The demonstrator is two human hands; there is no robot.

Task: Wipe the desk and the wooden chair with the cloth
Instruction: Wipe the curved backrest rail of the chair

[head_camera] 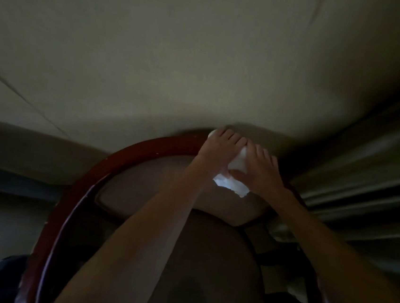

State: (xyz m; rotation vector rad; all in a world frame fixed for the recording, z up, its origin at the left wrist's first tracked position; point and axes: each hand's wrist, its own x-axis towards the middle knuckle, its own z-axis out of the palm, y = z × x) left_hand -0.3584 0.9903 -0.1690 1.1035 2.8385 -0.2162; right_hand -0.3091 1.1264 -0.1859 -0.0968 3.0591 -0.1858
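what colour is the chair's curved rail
The curved wooden chair rail is dark reddish-brown, head view.

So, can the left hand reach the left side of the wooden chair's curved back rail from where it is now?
Probably yes. The left hand lies on the white cloth at the top of the back rail, and the rail's left stretch shows nothing in the way.

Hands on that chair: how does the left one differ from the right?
The left hand lies farther up the wooden chair's top rail; the right hand sits lower. The left hand's fingers curl over the far end of the white cloth; the right hand's thumb presses its middle. Both hold the cloth on the rail.
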